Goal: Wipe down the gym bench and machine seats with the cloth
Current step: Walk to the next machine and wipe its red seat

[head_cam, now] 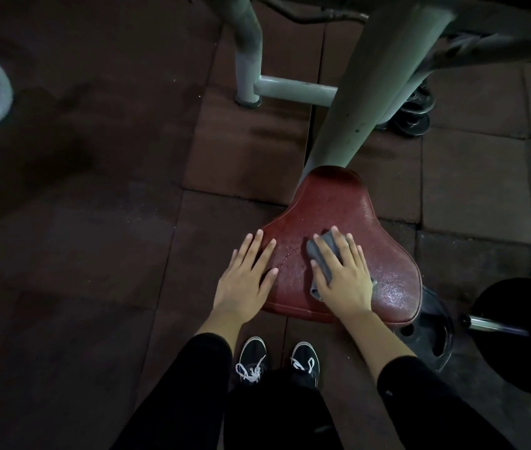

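While the right hand (343,274) presses the grey cloth (324,254) flat on the red machine seat (338,206), fingers spread straight, the left hand (247,277) lies open on the seat's left edge. With only a palm pinning it, the cloth may bunch or slide free, and the seat's narrow far end could be missed. Most of the cloth hides under the palm; the dim machine frame (361,86) is cut off above.
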{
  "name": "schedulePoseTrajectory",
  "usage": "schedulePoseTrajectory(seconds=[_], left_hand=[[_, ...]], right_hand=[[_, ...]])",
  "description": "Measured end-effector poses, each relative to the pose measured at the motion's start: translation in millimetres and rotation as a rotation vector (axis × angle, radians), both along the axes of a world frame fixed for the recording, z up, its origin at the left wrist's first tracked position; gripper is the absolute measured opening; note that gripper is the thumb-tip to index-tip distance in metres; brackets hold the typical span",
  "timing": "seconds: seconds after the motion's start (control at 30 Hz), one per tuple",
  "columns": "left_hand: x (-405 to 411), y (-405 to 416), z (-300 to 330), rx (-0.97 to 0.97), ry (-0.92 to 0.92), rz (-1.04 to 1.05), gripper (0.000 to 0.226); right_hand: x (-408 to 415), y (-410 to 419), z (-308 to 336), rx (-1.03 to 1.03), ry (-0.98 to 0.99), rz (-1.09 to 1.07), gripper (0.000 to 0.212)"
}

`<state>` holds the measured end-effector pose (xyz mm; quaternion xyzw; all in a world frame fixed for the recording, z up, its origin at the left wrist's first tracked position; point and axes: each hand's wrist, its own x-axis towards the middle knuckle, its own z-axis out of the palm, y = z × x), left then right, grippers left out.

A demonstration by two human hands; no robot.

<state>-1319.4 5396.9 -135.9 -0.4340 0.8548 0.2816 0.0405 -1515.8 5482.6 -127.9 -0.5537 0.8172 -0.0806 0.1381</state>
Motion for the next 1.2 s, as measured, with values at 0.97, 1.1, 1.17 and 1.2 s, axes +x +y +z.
schedulePoseTrajectory(seconds=[0.97, 1.1, 1.17, 1.2], left_hand=[[-0.3, -1.7, 1.7, 0.079, 0.028, 0.012, 0.052], [-0.3, -1.2, 3.0, 0.083, 0.005, 0.013, 0.052], [-0.5, -1.1, 3.4, 0.081, 0.012, 0.014, 0.052], [-0.6, -1.1, 3.7, 0.079, 0.017, 0.015, 0.052]], right_hand=[[-5.5, 19.0, 6.6, -0.007, -0.041, 0.411, 0.051], [-37.7, -1.9, 3.5, 0.016, -0.069, 0.151, 0.047], [-27.5, -33.2, 0.0, 0.020, -0.060, 0.026, 0.046], [-17.2, -47.2, -1.1, 0.027, -0.060, -0.009, 0.046]])
